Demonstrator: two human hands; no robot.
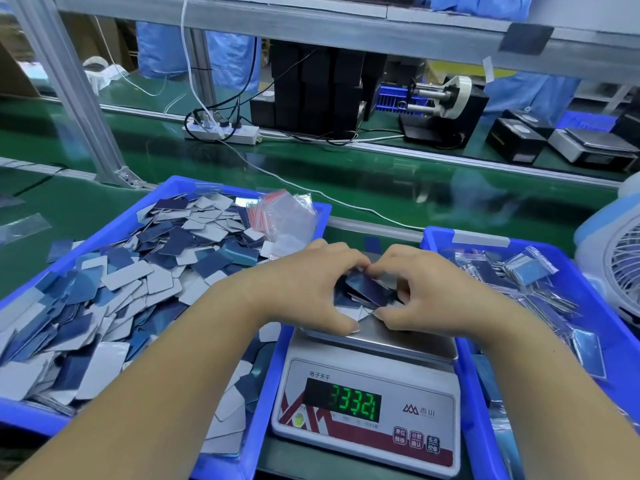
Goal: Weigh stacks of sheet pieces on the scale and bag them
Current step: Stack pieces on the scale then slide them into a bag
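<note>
Landmark: the scale (pixel 367 403) sits in the middle, low in the view; every place below is told from it.
Stack: a small stack of sheet pieces (pixel 369 291) lies on the scale's metal pan (pixel 408 336), at the back of the scale.
Left hand: the left hand (pixel 311 282) curls its fingers round the left side of the stack.
Right hand: the right hand (pixel 415 289) pinches the right side of the stack.
Why 2 hands: I think they square the pieces up, so the stack sits neat and can be picked up in 1 go.
Loose pieces: the left bin (pixel 301 209), just left of the scale, is full of blue and grey pieces, close for grabbing.
Empty bags: small clear bags (pixel 284 216) with red strips lie at the far end of that bin.
Filled bags: the right bin (pixel 620 351), just right of the scale, holds filled bags (pixel 526 271).
Writing: the green number looks like 33.21, a bit blurry. Above it, 电子天平. A logo beside it reads 香山, I think.
Buttons: too small to read.
</note>
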